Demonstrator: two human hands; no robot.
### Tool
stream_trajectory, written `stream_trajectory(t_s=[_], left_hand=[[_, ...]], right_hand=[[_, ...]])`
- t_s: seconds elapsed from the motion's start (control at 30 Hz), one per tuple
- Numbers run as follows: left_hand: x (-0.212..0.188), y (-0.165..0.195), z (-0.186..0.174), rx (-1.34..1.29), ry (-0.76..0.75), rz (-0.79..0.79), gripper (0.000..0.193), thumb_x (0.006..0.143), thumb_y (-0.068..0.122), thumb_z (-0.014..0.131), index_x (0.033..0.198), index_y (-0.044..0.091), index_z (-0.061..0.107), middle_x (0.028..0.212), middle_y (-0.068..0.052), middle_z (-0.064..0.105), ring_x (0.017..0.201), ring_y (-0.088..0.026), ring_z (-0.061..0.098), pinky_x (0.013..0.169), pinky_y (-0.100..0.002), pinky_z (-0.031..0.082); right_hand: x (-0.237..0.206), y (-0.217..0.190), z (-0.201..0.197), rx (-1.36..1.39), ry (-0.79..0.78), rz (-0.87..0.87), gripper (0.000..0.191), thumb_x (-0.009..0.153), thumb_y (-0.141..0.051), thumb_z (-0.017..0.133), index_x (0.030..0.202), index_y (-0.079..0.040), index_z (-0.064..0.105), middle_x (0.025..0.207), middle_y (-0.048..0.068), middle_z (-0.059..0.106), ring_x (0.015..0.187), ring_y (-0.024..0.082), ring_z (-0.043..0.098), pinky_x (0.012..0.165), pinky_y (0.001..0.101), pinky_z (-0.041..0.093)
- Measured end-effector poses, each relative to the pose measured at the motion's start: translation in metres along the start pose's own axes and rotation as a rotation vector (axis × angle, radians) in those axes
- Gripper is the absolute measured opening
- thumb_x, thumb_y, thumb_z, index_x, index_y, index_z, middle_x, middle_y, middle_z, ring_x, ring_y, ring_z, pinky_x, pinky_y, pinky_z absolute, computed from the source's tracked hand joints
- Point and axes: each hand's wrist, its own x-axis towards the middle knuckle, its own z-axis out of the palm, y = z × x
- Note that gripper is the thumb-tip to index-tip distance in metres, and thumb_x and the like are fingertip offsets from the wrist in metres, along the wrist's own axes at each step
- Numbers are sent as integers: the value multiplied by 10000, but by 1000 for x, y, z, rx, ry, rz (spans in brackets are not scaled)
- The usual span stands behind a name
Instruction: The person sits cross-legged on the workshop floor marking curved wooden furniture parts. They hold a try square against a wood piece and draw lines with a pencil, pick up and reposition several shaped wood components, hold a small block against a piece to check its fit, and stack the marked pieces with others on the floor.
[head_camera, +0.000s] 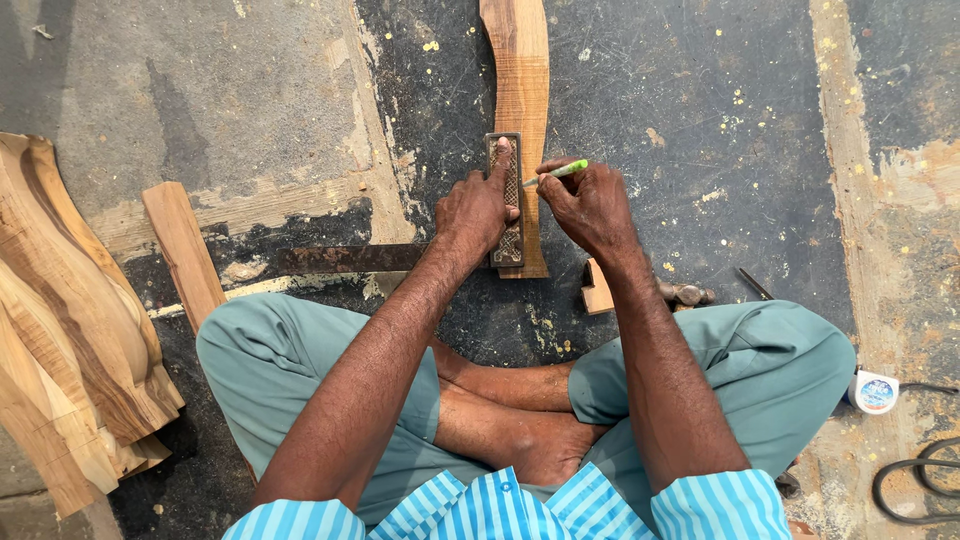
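Note:
A curved wooden piece (520, 70) lies on the dark floor in front of my crossed legs. A try square rests across it: its patterned stock (507, 245) lies along the wood and its rusty steel blade (345, 259) runs out to the left. My left hand (474, 208) presses down on the stock, forefinger stretched along it. My right hand (590, 205) grips a green and white pencil (558, 172) whose tip touches the wood beside the stock.
A stack of curved wooden pieces (65, 320) lies at the left, with a short wooden slat (183, 252) beside it. A small wooden block (597, 292) and a hammer head (688, 294) sit by my right knee. A tape measure (875, 392) and black cable (915, 480) are at the right.

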Motion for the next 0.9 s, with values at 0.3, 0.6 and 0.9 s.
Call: stream_trajectory(t_s=[0.3, 0.6, 0.9], left_hand=[[-3, -1, -2, -16, -49, -17, 994, 961, 481, 627, 1657, 237, -40, 1012, -135, 685, 966, -240, 713, 830, -442, 618], [-3, -10, 0, -96, 33, 65, 1051, 908, 487, 706, 1642, 230, -3, 973, -163, 727, 965, -297, 724, 891, -501, 574], [-4, -3, 7, -107, 13, 103, 1065, 896, 483, 717, 1643, 202, 12, 940, -176, 724, 906, -300, 744, 849, -477, 605]], right_hand=[[-96, 32, 28, 184, 147, 104, 243, 1059, -251, 609, 1037, -55, 751, 858, 90, 715, 686, 161, 652, 574, 351, 604], [-104, -13, 97, -349, 386, -75, 704, 795, -441, 854, 1206, 75, 607, 928, 153, 570, 757, 265, 643, 523, 394, 546], [-105, -5, 103, -271, 492, -135, 588, 824, -314, 881, 1209, 44, 617, 999, 138, 595, 841, 280, 678, 618, 395, 576]])
